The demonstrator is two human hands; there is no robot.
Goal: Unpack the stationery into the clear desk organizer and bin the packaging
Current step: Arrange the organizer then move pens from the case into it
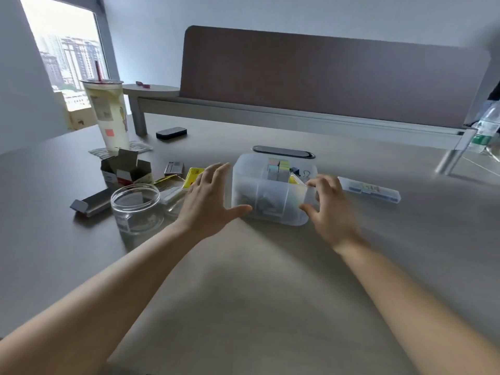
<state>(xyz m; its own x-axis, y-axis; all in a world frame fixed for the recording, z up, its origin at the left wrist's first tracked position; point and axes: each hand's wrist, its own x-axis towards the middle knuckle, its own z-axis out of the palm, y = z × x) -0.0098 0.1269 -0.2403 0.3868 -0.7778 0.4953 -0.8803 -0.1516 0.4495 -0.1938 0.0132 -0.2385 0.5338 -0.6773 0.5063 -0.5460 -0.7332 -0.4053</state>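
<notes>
The clear desk organizer (270, 204) stands mid-desk with colored sticky-note blocks (278, 169) and black binder clips (303, 173) in its back compartments; dark items show dimly through its front wall. My left hand (208, 201) is at its left end, fingers spread and straight, thumb touching the front corner. My right hand (332, 209) grips the right end with curled fingers and thumb. Opened cardboard boxes (125, 169) and yellow packaging (193, 175) lie to the left.
An empty clear jar (136, 209) and a grey case (90, 205) sit front left. A tall drink cup (109, 115) and black object (171, 133) stand behind. A clear pen case (370, 189) lies right of the organizer. A partition (324, 77) closes the back.
</notes>
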